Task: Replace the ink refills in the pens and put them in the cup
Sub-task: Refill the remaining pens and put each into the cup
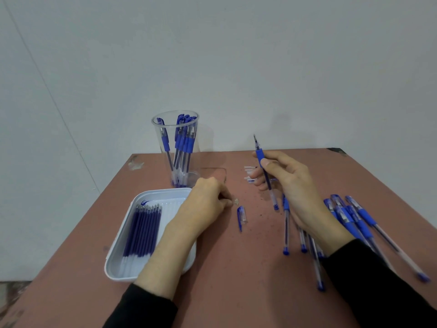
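**Capping looks next: cap sits between the hands, left one nearer**

Right hand (290, 185) grips an uncapped pen (266, 171) by the barrel. Tip points up and away, tail points down at the desk (236, 268) without touching it.

Left hand (208, 202) rests on the desk with fingers curled. A tiny clear bit (236, 200) lies just beside the fingertips; I can't tell if they're pinching anything.

Loose cap (241, 215) lies flat on the desk, just right of the left fingertips and near the pen's tail. Its long axis runs roughly near-to-far, so it's close to parallel with the pen. My read: the left hand picks it up, since that's the short reach.

Cup (194, 157) stands beyond the left hand and already holds several capped pens. Tray (151, 194) of refills (142, 233) sits under the left forearm. Pile of pens (350, 218) lies by the right wrist.
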`<move>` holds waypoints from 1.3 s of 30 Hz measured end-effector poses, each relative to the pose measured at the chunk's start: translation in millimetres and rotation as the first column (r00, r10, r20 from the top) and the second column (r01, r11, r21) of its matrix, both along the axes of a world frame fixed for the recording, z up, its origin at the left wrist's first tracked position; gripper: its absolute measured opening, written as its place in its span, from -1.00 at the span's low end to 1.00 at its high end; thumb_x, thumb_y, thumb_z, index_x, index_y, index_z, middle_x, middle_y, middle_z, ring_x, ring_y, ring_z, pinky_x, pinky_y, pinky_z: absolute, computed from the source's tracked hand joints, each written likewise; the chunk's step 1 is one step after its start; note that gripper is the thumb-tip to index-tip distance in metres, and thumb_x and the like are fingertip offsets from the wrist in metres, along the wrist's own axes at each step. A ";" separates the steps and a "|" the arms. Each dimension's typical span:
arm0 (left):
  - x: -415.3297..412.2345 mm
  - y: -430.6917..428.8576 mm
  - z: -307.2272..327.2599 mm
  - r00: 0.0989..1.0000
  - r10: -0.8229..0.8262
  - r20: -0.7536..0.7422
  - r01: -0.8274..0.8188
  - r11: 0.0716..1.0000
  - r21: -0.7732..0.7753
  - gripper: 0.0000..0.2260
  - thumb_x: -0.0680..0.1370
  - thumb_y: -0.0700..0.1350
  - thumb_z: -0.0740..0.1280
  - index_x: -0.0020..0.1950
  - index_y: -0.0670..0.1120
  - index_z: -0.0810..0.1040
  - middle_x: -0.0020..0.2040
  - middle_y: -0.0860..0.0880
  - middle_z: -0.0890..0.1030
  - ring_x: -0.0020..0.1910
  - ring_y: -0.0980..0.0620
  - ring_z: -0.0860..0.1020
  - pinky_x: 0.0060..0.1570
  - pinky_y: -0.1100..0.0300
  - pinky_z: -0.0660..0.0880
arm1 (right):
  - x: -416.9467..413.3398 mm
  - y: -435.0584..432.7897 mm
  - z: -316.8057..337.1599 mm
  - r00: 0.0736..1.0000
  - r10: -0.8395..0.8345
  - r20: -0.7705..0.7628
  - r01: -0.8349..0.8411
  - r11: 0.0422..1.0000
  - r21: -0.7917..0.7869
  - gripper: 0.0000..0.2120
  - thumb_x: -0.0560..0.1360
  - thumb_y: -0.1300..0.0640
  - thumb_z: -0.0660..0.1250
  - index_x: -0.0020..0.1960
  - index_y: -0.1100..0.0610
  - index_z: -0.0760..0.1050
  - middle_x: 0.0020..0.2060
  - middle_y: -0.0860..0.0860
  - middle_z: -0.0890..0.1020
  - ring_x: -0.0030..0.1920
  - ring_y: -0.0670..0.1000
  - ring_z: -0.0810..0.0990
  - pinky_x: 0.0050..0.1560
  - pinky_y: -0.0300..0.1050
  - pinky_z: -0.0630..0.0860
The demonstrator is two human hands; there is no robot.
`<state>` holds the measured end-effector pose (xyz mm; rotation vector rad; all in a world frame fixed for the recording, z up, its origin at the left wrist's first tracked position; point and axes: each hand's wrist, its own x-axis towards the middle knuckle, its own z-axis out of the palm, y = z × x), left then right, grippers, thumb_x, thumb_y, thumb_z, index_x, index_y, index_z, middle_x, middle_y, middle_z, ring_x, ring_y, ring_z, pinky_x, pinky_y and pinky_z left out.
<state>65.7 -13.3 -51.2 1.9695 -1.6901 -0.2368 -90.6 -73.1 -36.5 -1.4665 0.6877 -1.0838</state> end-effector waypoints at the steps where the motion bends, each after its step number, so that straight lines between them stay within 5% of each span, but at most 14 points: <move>1: -0.7 -0.2 1.3 1.000 -0.001 -0.031 -0.001 0.999 -0.039 -0.89 0.49 -0.19 0.40 -0.01 -0.12 0.69 -0.12 -0.06 0.68 -0.17 0.10 0.54 -0.18 0.42 0.34 | 0.1 -0.2 0.4 1.000 -0.004 -0.002 0.004 1.000 -0.005 -0.82 0.59 0.23 0.24 0.12 0.15 0.57 -0.30 0.04 0.65 -0.28 -0.02 0.57 -0.21 -0.18 0.55; 4: -4.8 0.8 9.6 0.924 -0.011 -0.382 -0.054 0.986 -0.159 -0.93 0.48 -0.21 0.42 -0.06 -0.13 0.68 -0.21 -0.08 0.66 -0.29 0.09 0.55 -0.17 0.30 0.50 | -0.7 -0.8 0.5 0.999 -0.034 -0.030 0.033 0.998 -0.050 -0.85 0.57 0.23 0.26 0.04 0.09 0.58 -0.31 0.00 0.64 -0.29 -0.06 0.56 -0.19 -0.16 0.52; 8: -6.9 5.6 18.8 0.520 -0.123 -0.846 -0.150 0.961 -0.231 -0.89 0.47 -0.31 0.40 -0.06 -0.14 0.64 -0.21 -0.08 0.68 -0.21 0.09 0.64 -0.13 0.36 0.55 | -1.4 -0.9 -1.1 0.997 -0.048 -0.063 0.040 0.992 -0.120 -0.82 0.53 0.25 0.32 -0.03 -0.01 0.60 -0.32 -0.03 0.64 -0.35 -0.15 0.54 -0.21 -0.25 0.50; 11: -6.5 6.7 21.4 0.261 -0.201 -0.944 -0.176 0.952 -0.251 -0.85 0.47 -0.36 0.36 0.02 -0.25 0.60 -0.19 -0.09 0.68 -0.18 0.07 0.66 -0.08 0.32 0.57 | -0.3 -1.6 -3.0 0.991 -0.060 -0.122 0.035 0.979 -0.201 -0.79 0.49 0.27 0.37 -0.06 -0.03 0.62 -0.31 -0.07 0.63 -0.34 -0.20 0.52 -0.25 -0.37 0.44; 14: -6.0 6.9 23.4 0.162 -0.236 -0.958 -0.187 0.946 -0.264 -0.84 0.48 -0.37 0.32 0.05 -0.30 0.58 -0.19 -0.09 0.68 -0.18 0.08 0.66 -0.05 0.30 0.58 | 0.5 -3.2 -6.7 0.970 -0.119 -0.214 0.052 0.954 -0.296 -0.77 0.46 0.21 0.41 -0.09 -0.15 0.62 -0.33 -0.19 0.63 -0.27 -0.19 0.52 -0.20 -0.39 0.42; 19: -3.8 7.9 24.1 0.141 -0.252 -0.957 -0.192 0.942 -0.276 -0.86 0.49 -0.36 0.32 0.02 -0.25 0.59 -0.22 -0.06 0.68 -0.17 0.08 0.66 -0.04 0.30 0.58 | 1.2 -2.6 -8.8 0.947 -0.176 -0.269 0.060 0.919 -0.390 -0.75 0.46 0.20 0.42 -0.12 -0.17 0.60 -0.28 -0.06 0.64 -0.28 -0.17 0.50 -0.21 -0.42 0.39; 26: -5.9 8.8 22.8 0.341 -0.217 -0.915 -0.177 0.941 -0.290 -0.84 0.45 -0.31 0.41 0.01 -0.16 0.61 -0.14 -0.11 0.69 -0.13 0.04 0.65 -0.04 0.28 0.58 | 0.8 -2.7 -12.1 0.933 -0.253 -0.256 0.085 0.845 -0.528 -0.72 0.45 0.24 0.43 -0.04 -0.15 0.60 -0.16 -0.20 0.64 -0.16 -0.21 0.57 -0.13 -0.43 0.42; 30: -8.2 7.0 20.5 0.420 -0.196 -0.886 -0.176 0.940 -0.292 -0.82 0.45 -0.32 0.41 0.02 -0.15 0.60 -0.20 -0.11 0.69 -0.22 0.08 0.66 -0.15 0.32 0.56 | 3.4 -4.8 -16.8 0.881 -0.388 -0.271 0.110 0.724 -0.682 -0.75 0.44 0.23 0.43 0.08 -0.01 0.65 -0.20 -0.06 0.60 -0.16 -0.08 0.57 -0.09 -0.16 0.51; 34: -6.5 6.4 19.4 0.398 -0.214 -0.892 -0.185 0.934 -0.307 -0.79 0.46 -0.33 0.41 0.08 -0.19 0.58 -0.21 -0.08 0.70 -0.21 0.08 0.67 -0.15 0.32 0.56 | 3.4 -6.2 -15.8 0.878 -0.395 -0.270 0.105 0.710 -0.697 -0.77 0.41 0.27 0.47 0.02 0.06 0.59 -0.17 -0.10 0.55 -0.17 -0.15 0.53 -0.14 -0.43 0.43; 39: -5.5 6.2 20.1 0.378 -0.241 -0.894 -0.165 0.932 -0.321 -0.79 0.47 -0.34 0.38 0.09 -0.17 0.57 -0.15 -0.10 0.70 -0.17 0.07 0.67 -0.13 0.32 0.56 | 1.8 -5.6 -13.8 0.890 -0.352 -0.289 0.092 0.761 -0.642 -0.91 0.47 0.20 0.43 -0.06 0.05 0.64 -0.22 -0.11 0.62 -0.21 -0.11 0.54 -0.18 -0.35 0.43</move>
